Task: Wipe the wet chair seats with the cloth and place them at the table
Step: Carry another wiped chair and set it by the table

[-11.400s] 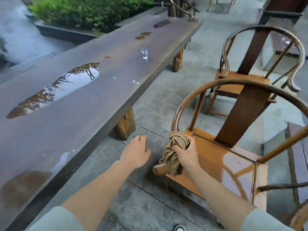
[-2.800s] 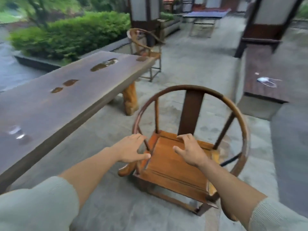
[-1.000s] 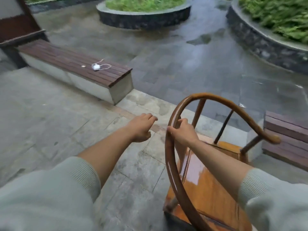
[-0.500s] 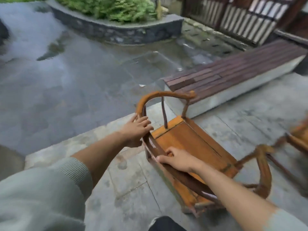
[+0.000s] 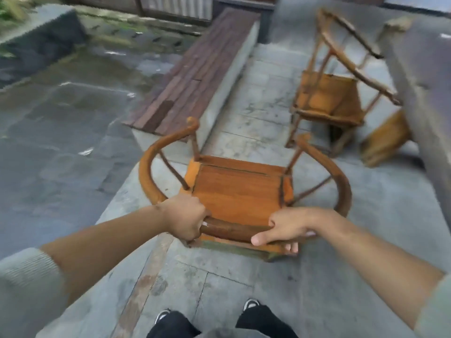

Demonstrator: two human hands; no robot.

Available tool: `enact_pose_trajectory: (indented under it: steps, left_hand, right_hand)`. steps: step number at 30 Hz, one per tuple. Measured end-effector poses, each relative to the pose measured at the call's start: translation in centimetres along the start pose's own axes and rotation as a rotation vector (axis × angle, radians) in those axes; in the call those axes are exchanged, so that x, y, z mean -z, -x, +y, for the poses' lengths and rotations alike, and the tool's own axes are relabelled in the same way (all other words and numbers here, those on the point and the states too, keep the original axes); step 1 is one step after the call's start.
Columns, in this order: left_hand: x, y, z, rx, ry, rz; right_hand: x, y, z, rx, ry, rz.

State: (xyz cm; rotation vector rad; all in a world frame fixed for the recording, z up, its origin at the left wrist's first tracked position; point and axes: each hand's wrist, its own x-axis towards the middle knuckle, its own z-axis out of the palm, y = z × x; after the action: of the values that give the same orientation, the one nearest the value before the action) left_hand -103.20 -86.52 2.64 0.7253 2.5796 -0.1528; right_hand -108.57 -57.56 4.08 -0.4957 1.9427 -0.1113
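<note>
The left hand (image 5: 186, 222) and right hand (image 5: 286, 226) both grip the curved back rail of the round-back wooden chair (image 5: 239, 191), w/ fingers wrapped around it, hands apart. The chair stands on the stone floor (image 5: 244, 276), just in front of the person's shoes. A second chair (image 5: 332, 98) is at the table (image 5: 419, 69), upper right. A wooden bench (image 5: 195, 67) lies beyond.
</note>
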Motion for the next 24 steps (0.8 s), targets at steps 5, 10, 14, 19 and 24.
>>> enact_pose_trajectory:
  steps: [5,10,14,19,24]
  left_hand:
    - [-1.2,0.1,-0.6,-0.032,0.009,0.116]
    - [-1.1,0.4,-0.5,-0.03,-0.051,0.192]
    - [-1.6,-0.1,-0.4,-0.013,-0.065,0.214]
    - [-3.3,0.3,-0.4,0.032,-0.125,0.395]
    - [-4.4,0.0,-0.6,-0.033,-0.203,0.565]
  right_hand:
    - [-2.0,1.4,-0.7,-0.086,0.134,0.307]
    - [-3.1,1.7,-2.2,-0.211,0.208,0.437]
    - [-3.4,1.3,-1.6,-0.223,0.215,0.487]
    - [-3.6,1.0,-1.1,-0.13,0.244,0.516]
    - [-3.9,0.6,-0.6,-0.105,0.263,0.552]
